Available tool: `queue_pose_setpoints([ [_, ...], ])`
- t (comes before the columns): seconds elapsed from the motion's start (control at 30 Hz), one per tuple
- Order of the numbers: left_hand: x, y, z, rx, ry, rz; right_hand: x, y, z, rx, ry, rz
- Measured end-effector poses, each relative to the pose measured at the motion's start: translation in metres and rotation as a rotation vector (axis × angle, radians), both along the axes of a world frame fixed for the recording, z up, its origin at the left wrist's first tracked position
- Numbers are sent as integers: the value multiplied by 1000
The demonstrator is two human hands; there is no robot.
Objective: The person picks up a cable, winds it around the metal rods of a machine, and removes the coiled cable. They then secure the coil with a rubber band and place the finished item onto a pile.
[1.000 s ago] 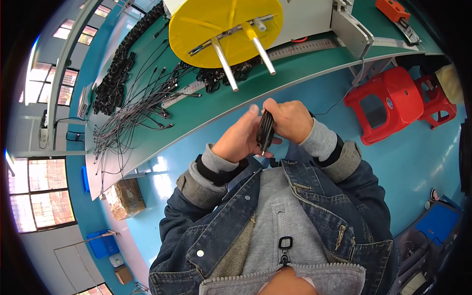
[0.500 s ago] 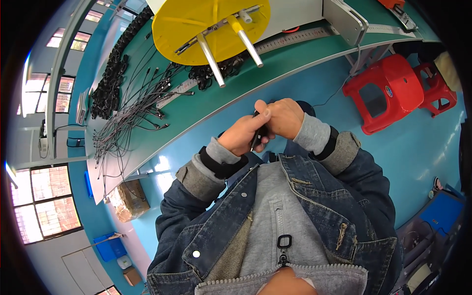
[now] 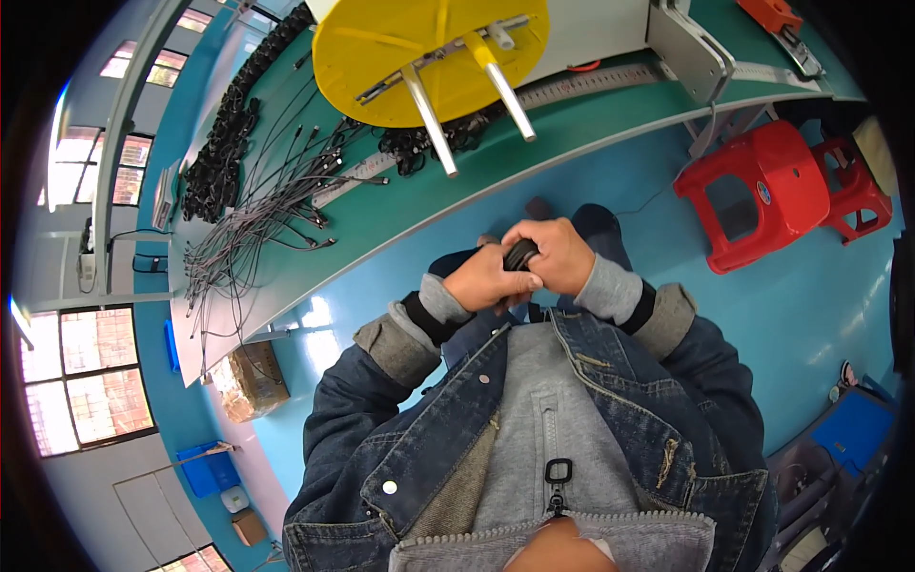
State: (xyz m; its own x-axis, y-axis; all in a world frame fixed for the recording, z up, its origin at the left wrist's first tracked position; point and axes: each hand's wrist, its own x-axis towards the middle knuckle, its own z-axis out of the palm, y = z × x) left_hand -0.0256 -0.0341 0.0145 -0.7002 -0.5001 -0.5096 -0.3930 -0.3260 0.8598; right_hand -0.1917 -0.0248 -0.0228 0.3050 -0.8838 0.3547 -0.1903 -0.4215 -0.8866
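A small black coil of cable (image 3: 520, 255) is held between my two hands, in front of my lap. My left hand (image 3: 481, 279) grips it from the left, with the thumb laid across below it. From the other side my right hand (image 3: 562, 255) closes on the same coil with bent fingers. Parts of the coil and several fingertips are hidden behind the hands. Beyond the hands, on the green table (image 3: 367, 221), a loose bundle of dark cables (image 3: 262, 219) spreads out, with a long pile of black coiled cables (image 3: 214, 172) behind it.
A yellow disc (image 3: 381, 57) with two metal rods (image 3: 431, 122) juts over the table edge. A steel ruler (image 3: 596, 86) lies along the tabletop. Red stools (image 3: 777, 191) stand at right, a cardboard box (image 3: 250, 381) under the table at left.
My hands have come closer together and turned, so the black coil now shows its rounded side at the top between them. The view has shifted slightly.
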Motion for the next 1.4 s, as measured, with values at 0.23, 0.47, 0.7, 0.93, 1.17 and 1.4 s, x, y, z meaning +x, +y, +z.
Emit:
queue_pose_setpoints([
  [0.23, -1, -7, -5, 80, -272, -173, 7, 11, -8, -80, 830, 145],
  [0.47, 10, 11, -22, -394, 27, 40, 9, 3, -6, -135, 94, -60],
  [0.7, 12, -4, -2, 98, -290, -143, 16, 9, -11, -151, 510, -57],
  [0.93, 32, -1, -32, -39, 32, 10, 18, 9, -25, -194, 554, -4],
  [1.17, 18, 21, -30, -249, 59, 449, 12, -2, -17, -145, 617, -109],
  [1.4, 18, 27, -20, -200, -215, 327, 9, 0, -19, -124, 541, -131],
])
